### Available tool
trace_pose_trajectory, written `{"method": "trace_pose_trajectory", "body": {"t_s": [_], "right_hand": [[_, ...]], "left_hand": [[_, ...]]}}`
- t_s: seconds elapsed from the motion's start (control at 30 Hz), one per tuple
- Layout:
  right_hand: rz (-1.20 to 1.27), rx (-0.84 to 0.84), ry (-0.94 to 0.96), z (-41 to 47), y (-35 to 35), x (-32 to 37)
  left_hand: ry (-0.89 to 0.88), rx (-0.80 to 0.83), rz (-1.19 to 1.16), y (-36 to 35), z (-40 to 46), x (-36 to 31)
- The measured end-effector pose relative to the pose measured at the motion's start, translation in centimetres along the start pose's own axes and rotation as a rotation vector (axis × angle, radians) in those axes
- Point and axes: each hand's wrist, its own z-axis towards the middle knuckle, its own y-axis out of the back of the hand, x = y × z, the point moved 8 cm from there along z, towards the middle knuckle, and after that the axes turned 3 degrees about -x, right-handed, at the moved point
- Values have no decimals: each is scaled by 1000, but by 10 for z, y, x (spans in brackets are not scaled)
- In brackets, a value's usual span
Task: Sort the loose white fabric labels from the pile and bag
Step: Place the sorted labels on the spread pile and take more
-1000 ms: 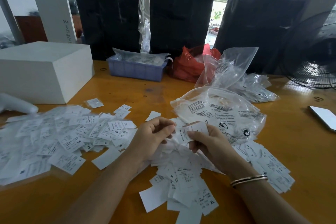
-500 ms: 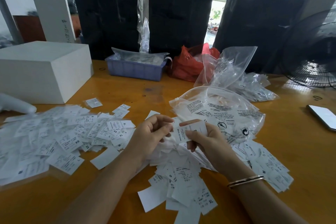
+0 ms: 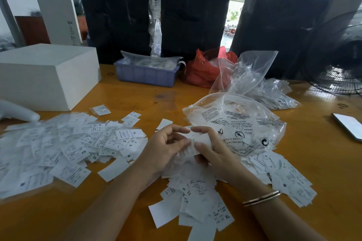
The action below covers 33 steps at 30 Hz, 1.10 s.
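My left hand [image 3: 166, 146] and right hand [image 3: 213, 148] pinch one label [image 3: 197, 139] over the pile [image 3: 195, 188]; I'd read its size before placing.

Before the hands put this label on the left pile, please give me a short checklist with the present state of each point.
1. Label held by both hands, left hand and right hand: ok.
2. Only one label in the grip: cannot tell, blurred.
3. Size print on the held label readable: cannot tell.
4. Left pile within sight and uncovered: ok.
5. Printed clear bag lies apart from the left pile: ok.
6. Table has bare space on the right: ok.
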Motion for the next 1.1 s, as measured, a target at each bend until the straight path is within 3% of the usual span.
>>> {"method": "trace_pose_trajectory", "body": {"t_s": [0.17, 0.3, 0.4, 0.6, 0.77, 0.87, 0.97, 1.1], "right_hand": [[-49, -78, 25, 3, 4, -1], [-302, 46, 46, 3, -19, -6], [-308, 94, 43, 3, -30, -6], [-263, -87, 73, 6, -7, 3], [-439, -20, 103, 3, -24, 0], [-415, -81, 123, 7, -18, 1], [-240, -207, 47, 9, 2, -6], [-204, -228, 92, 7, 10, -1]], "left_hand": [[3, -101, -30, 8, 0, 1], [16, -69, -29, 3, -1, 3], [27, -15, -31, -1, -3, 4], [-33, -167, 52, 16, 1, -1], [-42, -153, 65, 12, 0, 1], [-45, -147, 95, 13, 1, -1], [-28, -108, 93, 16, 2, 0], [-64, -84, 251, 13, 4, -2]]}}
